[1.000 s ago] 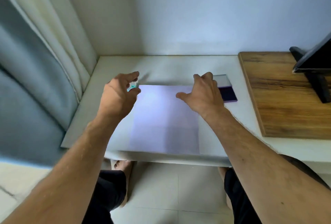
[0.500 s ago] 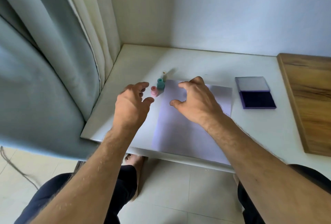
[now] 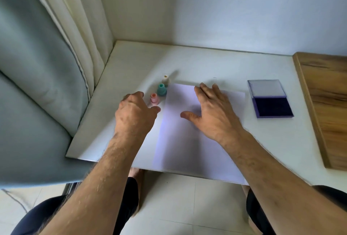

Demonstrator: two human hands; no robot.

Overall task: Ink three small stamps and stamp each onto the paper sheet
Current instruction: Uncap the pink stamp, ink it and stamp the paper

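Ink pad mid-right of frame, lid flipped open toward the wall: pale lid half at the back, dark blue-purple ink half at the front, nothing else in it. Only container around tbh.

3 stamps in a short diagonal row just left of the paper's top left corner, all upright: cream stamp farthest back, teal stamp in the middle, pink stamp nearest. Teal and pink look like they're touching or nearly, can't tell for sure. No ink on any that shows.

1 paper flat on the table, center of frame, near edge at the table's front edge. Looks blank, a bit washed out w/ bluish glare.

2 hands, both bare, holding nothing. Left hand center-left, fingers loosely curled, thumb tip just below the pink stamp, not gripping it; contact w/ table can't tell. Right hand over the paper's upper half, fingers spread and mostly straight, thumb out to the left; looks pressed flat on the sheet but not 100% sure.

1 wood board far right edge of frame, well apart from the paper. Curtain fills the left side.
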